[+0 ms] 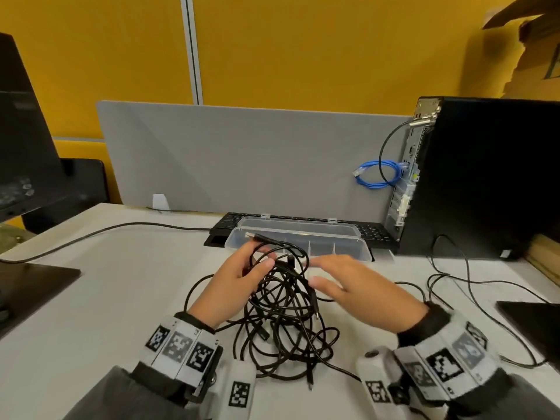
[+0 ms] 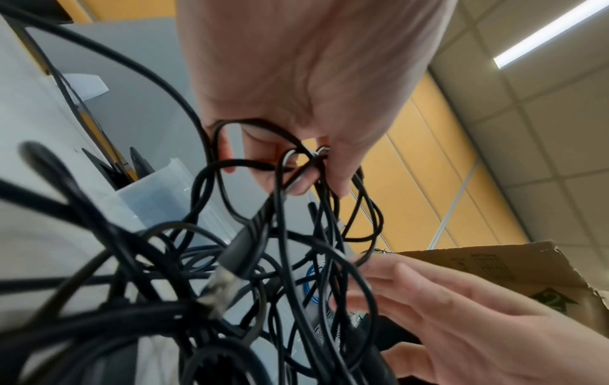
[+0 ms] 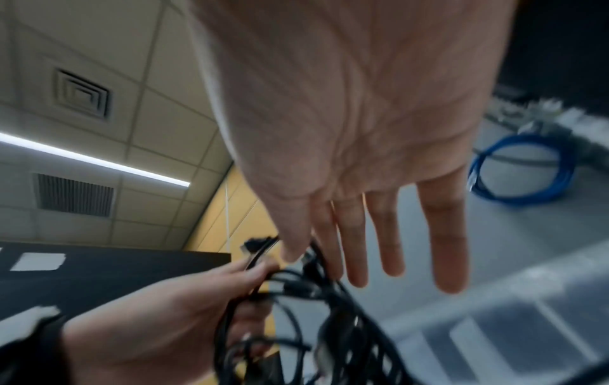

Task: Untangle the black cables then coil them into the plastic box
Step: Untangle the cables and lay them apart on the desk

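A tangle of black cables (image 1: 281, 322) hangs from my left hand (image 1: 239, 277) down onto the white desk. The left hand's fingers and thumb pinch several strands near a plug (image 2: 316, 156), lifted above the desk. My right hand (image 1: 342, 280) hovers just right of the tangle with straight, spread fingers (image 3: 389, 234) and holds nothing. The clear plastic box (image 1: 339, 234) lies open behind the hands, with dividers inside. One plug end (image 1: 251, 235) of the held cable pokes up over the box's left end.
A black keyboard (image 1: 372, 230) lies behind the box. A black computer tower (image 1: 485, 177) with a blue cable (image 1: 375, 174) stands at the right. A monitor base (image 1: 33, 277) sits at the left, thin black wires (image 1: 466, 286) trail at the right, and a grey divider (image 1: 242, 159) backs the desk.
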`<state>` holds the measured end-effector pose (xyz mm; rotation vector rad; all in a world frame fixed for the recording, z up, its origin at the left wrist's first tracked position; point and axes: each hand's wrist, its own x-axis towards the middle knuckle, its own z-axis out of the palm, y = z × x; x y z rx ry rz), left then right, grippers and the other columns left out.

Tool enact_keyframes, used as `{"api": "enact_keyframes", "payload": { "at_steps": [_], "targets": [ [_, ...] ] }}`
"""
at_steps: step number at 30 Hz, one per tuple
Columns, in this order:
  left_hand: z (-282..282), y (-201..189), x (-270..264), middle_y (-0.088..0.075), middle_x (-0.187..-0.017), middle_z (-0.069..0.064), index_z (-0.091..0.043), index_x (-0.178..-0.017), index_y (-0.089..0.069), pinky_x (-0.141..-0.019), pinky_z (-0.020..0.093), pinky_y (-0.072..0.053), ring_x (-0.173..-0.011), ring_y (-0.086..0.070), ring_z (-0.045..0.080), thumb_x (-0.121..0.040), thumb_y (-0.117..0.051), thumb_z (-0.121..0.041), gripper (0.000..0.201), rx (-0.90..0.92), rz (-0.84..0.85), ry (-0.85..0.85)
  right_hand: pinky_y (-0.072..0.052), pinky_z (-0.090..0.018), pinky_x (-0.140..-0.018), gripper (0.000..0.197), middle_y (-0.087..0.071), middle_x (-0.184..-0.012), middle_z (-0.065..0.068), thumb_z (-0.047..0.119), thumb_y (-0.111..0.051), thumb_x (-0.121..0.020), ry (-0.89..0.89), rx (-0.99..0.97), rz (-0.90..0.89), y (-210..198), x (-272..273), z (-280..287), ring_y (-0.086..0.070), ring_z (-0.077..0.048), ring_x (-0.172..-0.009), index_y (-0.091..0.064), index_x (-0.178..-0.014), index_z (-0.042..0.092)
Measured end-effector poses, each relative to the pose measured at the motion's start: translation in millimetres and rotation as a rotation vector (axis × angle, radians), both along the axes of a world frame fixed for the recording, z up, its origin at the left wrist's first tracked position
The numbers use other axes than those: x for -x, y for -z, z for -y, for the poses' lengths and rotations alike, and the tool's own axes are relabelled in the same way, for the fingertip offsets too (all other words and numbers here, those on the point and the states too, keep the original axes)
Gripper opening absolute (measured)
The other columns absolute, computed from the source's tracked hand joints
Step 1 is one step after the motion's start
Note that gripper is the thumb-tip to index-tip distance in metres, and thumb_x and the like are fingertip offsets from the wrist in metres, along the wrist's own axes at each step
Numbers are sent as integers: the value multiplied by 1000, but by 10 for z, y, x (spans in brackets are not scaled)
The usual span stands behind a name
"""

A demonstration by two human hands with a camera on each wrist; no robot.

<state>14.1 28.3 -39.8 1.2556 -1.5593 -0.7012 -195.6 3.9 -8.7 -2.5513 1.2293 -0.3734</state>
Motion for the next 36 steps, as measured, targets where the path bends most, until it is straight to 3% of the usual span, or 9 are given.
{"api": "enact_keyframes", "payload": {
  "at_steps": [3, 8, 13, 19, 23, 26, 29, 33, 36],
  "targets": [
    [-26, -8, -7, -58, -69, -19, -29, -98, -60, -63, 13, -42, -56, -49, 3, -94, -52, -22, 11, 7, -10, 33, -44, -24, -92, 19, -59, -116, 10, 32, -42, -98, -14, -34, 163, 123, -115, 47, -53, -8, -110, -49, -114, 26],
    [-71, -41, 19, -59, -78, -12, -22, -97, -62, -67, 16, -45, -52, -49, 7, -93, -52, -18, 11, 42, -10, 86, -51, -26, -86, 31, -54, -115, 14, 20, -43, -98, -60, -158, 313, 220, -116, 91, -56, -4, -104, -41, -127, 29],
    [-62, -42, -12, -62, -76, -14, -21, -99, -63, -63, 15, -45, -49, -46, 5, -93, -51, -18, 13, 45, -35, 69, -58, -30, -65, 9, -59, -96, -5, 25, -50, -95, -47, -242, 377, 197, -57, 132, -57, -13, -83, -53, -86, 27],
    [-90, -55, 1, -48, -53, -9, -31, -104, -62, -65, 19, -42, -50, -40, 4, -91, -50, -26, 18, 8, -13, 123, -54, -26, -64, 26, -61, -116, 1, 20, -42, -99, -63, -573, 601, 250, -89, 149, -62, -9, -101, -49, -123, 26],
    [-95, -52, -6, -44, -53, -6, -35, -101, -63, -73, 22, -45, -52, -40, 10, -88, -49, -33, 19, 11, -11, 160, -51, -23, -59, 15, -58, -108, 6, 33, -47, -96, -5, -441, 560, 298, -130, 157, -59, -9, -92, -54, -106, 27],
    [-96, -55, -10, -44, -53, -5, -35, -101, -63, -74, 20, -46, -52, -40, 11, -89, -49, -32, 19, 10, -18, 163, -48, -19, -55, 30, -53, -121, 14, 32, -45, -96, -43, -408, 556, 331, -148, 174, -57, -6, -101, -46, -126, 29],
    [-85, -44, -22, -44, -53, -8, -34, -101, -63, -71, 18, -44, -50, -40, 8, -91, -47, -28, 20, 1, -31, 166, -50, -19, -57, 23, -57, -99, 18, 29, -41, -99, -92, -401, 494, 325, -144, 177, -57, 1, -87, -52, -118, 30],
    [-78, -33, -29, -43, -59, -5, -30, -100, -63, -65, 17, -42, -49, -39, 10, -95, -46, -17, 22, 14, -59, 149, -50, -16, -54, 16, -56, -97, 7, 25, -45, -97, -69, -367, 428, 307, -89, 196, -61, -10, -88, -52, -109, 32],
    [-53, -32, -71, -43, -63, -3, -29, -100, -64, -56, 19, -38, -50, -38, 9, -96, -46, -16, 23, 31, -90, 65, -42, -12, -48, 15, -58, -84, 8, 30, -44, -97, -61, -350, 303, 270, -18, 190, -57, -2, -62, -57, -105, 28]
  ]
}}
